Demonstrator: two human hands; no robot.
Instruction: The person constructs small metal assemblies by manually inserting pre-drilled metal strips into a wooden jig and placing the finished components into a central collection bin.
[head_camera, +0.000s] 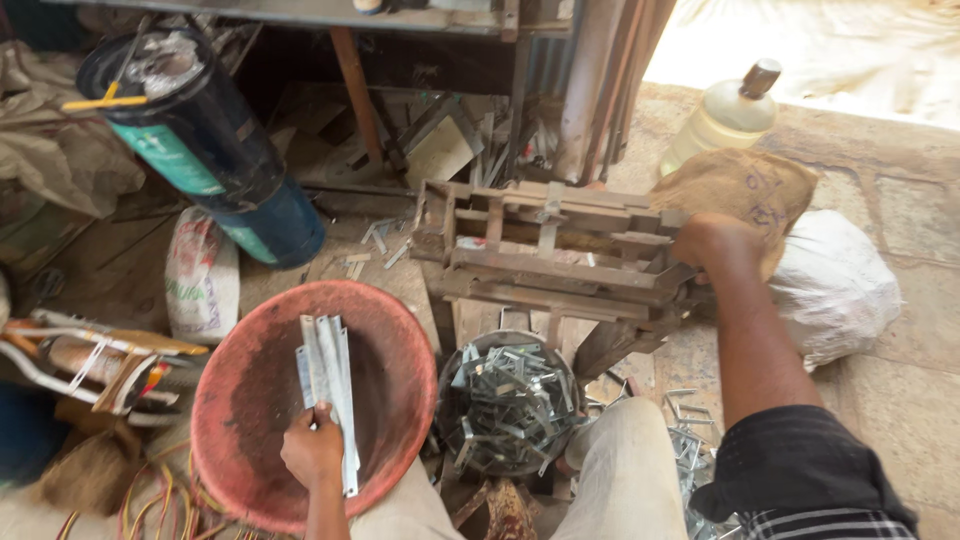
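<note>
While my left hand (313, 450) grips flat metal strips (330, 385) over the red basin (240, 400), fingers closed around them. My right hand (712, 243) rests on the rusty metal press (545, 265); its fingers I cannot see well.

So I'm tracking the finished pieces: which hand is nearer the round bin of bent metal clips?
Left. The left hand, gripping metal strips over the red basin, is just beside the bin; the right hand rests farther up on the rusty metal frame.
</note>
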